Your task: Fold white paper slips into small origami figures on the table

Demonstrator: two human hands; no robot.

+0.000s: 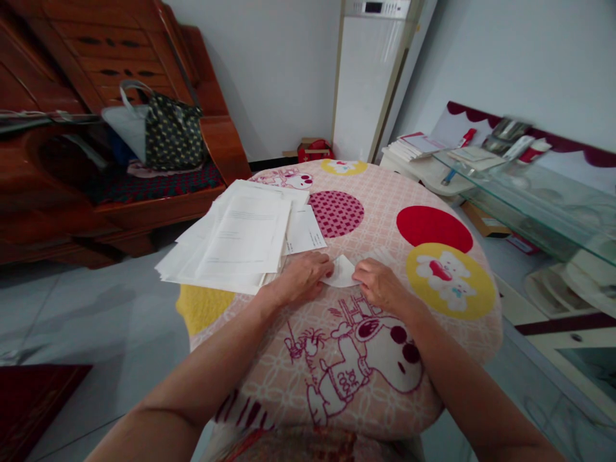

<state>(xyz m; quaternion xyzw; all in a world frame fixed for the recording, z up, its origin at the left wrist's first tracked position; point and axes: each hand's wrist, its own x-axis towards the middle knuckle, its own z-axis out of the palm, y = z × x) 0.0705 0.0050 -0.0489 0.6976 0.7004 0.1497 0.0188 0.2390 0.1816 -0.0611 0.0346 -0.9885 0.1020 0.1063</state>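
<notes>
A small folded piece of white paper (341, 272) lies on the patterned tablecloth (380, 186), its pointed tip facing away from me. My left hand (308, 274) is closed on its left corner, fingers bent. At the opposite corner my right hand (378, 282) pinches the paper between thumb and fingers. Beyond my left hand, a loose stack of printed white sheets (240, 231) spreads over the left part of the table. One sheet (305, 231) sticks out from under the stack on its right side. My fingertips partly hide the corners of the folded paper.
A wooden bench (158, 212) at the left holds a dark patterned bag (173, 131). To the right stands a glass shelf (539, 199) with papers and small items. A white upright appliance (366, 77) and a red box (315, 150) are behind the table.
</notes>
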